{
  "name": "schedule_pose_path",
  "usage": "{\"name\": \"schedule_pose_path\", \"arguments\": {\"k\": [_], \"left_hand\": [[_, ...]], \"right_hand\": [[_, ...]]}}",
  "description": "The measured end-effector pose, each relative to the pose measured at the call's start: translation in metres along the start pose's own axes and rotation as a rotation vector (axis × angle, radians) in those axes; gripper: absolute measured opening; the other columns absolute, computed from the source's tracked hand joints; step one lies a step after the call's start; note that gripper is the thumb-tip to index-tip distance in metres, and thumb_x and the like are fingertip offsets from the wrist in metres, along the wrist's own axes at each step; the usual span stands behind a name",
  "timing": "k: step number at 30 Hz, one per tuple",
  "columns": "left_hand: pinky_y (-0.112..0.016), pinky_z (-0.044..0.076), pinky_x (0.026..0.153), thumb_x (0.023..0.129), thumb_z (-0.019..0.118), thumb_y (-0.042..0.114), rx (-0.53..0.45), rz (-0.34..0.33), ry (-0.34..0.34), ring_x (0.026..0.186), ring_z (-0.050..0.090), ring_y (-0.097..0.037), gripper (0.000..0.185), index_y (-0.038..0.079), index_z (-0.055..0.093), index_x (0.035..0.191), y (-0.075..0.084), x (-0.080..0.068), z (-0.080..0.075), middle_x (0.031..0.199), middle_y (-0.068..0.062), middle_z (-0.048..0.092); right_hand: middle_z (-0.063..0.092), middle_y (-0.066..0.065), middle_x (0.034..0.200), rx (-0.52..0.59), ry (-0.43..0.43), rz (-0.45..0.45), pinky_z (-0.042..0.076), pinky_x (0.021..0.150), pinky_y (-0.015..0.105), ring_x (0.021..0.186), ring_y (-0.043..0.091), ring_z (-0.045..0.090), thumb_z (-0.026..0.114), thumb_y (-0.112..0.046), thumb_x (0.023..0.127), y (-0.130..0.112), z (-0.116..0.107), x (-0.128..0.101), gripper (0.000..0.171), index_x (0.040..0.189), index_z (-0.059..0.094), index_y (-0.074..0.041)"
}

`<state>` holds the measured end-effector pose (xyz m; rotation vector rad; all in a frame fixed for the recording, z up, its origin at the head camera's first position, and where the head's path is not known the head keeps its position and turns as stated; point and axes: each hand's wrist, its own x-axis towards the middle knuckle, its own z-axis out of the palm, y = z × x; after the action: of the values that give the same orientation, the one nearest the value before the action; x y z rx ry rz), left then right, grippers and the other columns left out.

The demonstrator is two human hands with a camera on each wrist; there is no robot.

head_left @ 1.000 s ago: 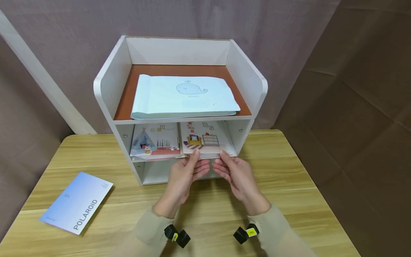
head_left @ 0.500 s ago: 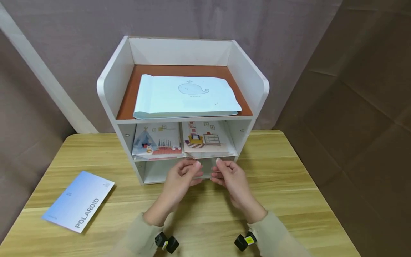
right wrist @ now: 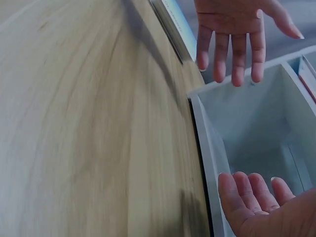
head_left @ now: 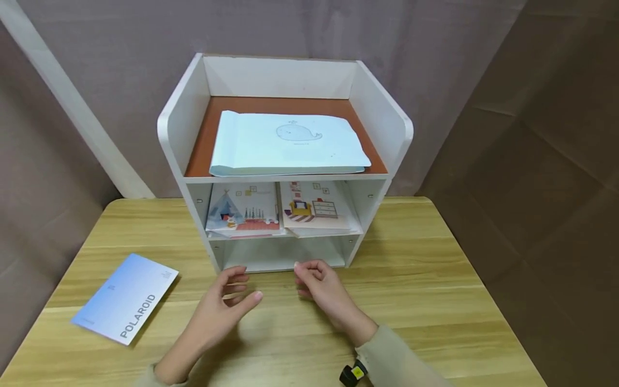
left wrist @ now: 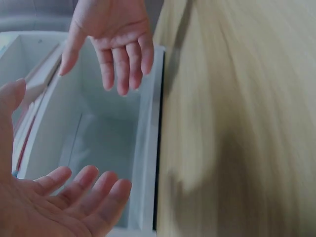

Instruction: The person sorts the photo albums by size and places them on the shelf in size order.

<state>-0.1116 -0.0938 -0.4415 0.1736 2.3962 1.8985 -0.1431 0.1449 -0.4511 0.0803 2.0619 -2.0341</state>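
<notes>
In the head view, my left hand (head_left: 220, 309) hovers in front of the white shelf unit (head_left: 166, 123), fingers and thumb spread apart with nothing between them. My right hand (head_left: 329, 295) is to its right, below the middle shelf, fingers loosely bent and holding nothing. On that middle shelf lie two illustrated booklets side by side: one with a tent picture (head_left: 246, 207), the other with a yellow armchair picture (head_left: 314, 207). The right one slightly overhangs the shelf's front edge. Both wrist views show the palms facing each other before the bottom compartment (left wrist: 106, 143).
A thick pale-blue book with a whale drawing (head_left: 290, 145) lies on the brown top shelf. At the left of the wooden table (head_left: 435, 322) rests a blue-white POLAROID booklet (head_left: 128, 298), set at an angle. Curtains hang behind.
Both hands have let go of the right booklet on the middle shelf and drawn back toward the table's front. The left hand has moved further left and spread its fingers.
</notes>
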Motion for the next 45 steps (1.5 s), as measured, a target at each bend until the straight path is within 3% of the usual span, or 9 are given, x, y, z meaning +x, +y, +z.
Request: {"name": "schedule_pose_path", "arguments": {"k": [7, 14, 20, 27, 33, 38, 45], "left_hand": [[-0.046, 0.049, 0.094, 0.082, 0.077, 0.040, 0.148, -0.013, 0.063, 0.113, 0.055, -0.031, 0.071, 0.009, 0.044, 0.137, -0.019, -0.011, -0.032, 0.126, -0.014, 0.056], [-0.046, 0.048, 0.094, 0.087, 0.071, 0.042, 0.311, -0.010, 0.172, 0.115, 0.054, -0.033, 0.071, 0.005, 0.042, 0.139, -0.032, -0.020, -0.077, 0.128, -0.016, 0.055], [-0.053, 0.043, 0.093, 0.088, 0.068, 0.047, 0.495, -0.009, 0.323, 0.116, 0.051, -0.039, 0.075, -0.002, 0.043, 0.138, -0.037, -0.013, -0.119, 0.127, -0.025, 0.054], [-0.064, 0.034, 0.091, 0.086, 0.067, 0.052, 0.669, -0.012, 0.418, 0.117, 0.041, -0.053, 0.088, -0.009, 0.036, 0.141, -0.051, -0.003, -0.156, 0.129, -0.036, 0.045], [-0.071, 0.028, 0.088, 0.083, 0.062, 0.063, 0.773, -0.120, 0.411, 0.116, 0.034, -0.060, 0.108, -0.015, 0.019, 0.145, -0.072, 0.009, -0.174, 0.129, -0.044, 0.036], [-0.071, 0.033, 0.080, 0.083, 0.059, 0.068, 0.859, -0.163, 0.355, 0.106, 0.043, -0.060, 0.109, -0.022, 0.028, 0.137, -0.082, 0.009, -0.178, 0.121, -0.045, 0.042], [-0.070, 0.033, 0.077, 0.082, 0.056, 0.072, 0.888, -0.205, 0.293, 0.103, 0.044, -0.060, 0.112, -0.023, 0.028, 0.136, -0.080, 0.006, -0.174, 0.121, -0.046, 0.041]], "right_hand": [[0.063, 0.015, 0.110, 0.014, -0.065, 0.011, 0.054, 0.085, 0.047, 0.105, 0.032, 0.059, 0.064, -0.042, 0.092, 0.006, 0.030, 0.007, 0.054, 0.127, 0.049, -0.003], [0.062, 0.018, 0.116, 0.040, -0.133, 0.049, 0.056, 0.083, 0.043, 0.103, 0.031, 0.060, 0.067, -0.047, 0.089, 0.010, 0.068, 0.012, 0.059, 0.126, 0.048, -0.005], [0.063, 0.016, 0.112, 0.070, -0.166, 0.087, 0.057, 0.079, 0.039, 0.097, 0.027, 0.063, 0.070, -0.048, 0.086, 0.010, 0.105, 0.018, 0.061, 0.125, 0.049, -0.006], [0.063, 0.009, 0.102, 0.106, -0.198, 0.120, 0.058, 0.076, 0.039, 0.092, 0.028, 0.064, 0.073, -0.038, 0.087, 0.014, 0.148, 0.022, 0.057, 0.127, 0.048, -0.006], [0.058, 0.010, 0.107, 0.182, -0.218, 0.175, 0.058, 0.075, 0.040, 0.094, 0.028, 0.064, 0.075, -0.029, 0.086, 0.020, 0.175, 0.030, 0.062, 0.132, 0.044, -0.003], [0.057, 0.013, 0.116, 0.265, -0.237, 0.242, 0.058, 0.076, 0.042, 0.097, 0.029, 0.064, 0.076, -0.027, 0.085, 0.021, 0.188, 0.037, 0.069, 0.137, 0.042, 0.002], [0.055, 0.020, 0.125, 0.358, -0.367, 0.310, 0.053, 0.085, 0.050, 0.112, 0.035, 0.057, 0.069, -0.023, 0.091, 0.023, 0.196, 0.040, 0.065, 0.137, 0.040, 0.012]]}}
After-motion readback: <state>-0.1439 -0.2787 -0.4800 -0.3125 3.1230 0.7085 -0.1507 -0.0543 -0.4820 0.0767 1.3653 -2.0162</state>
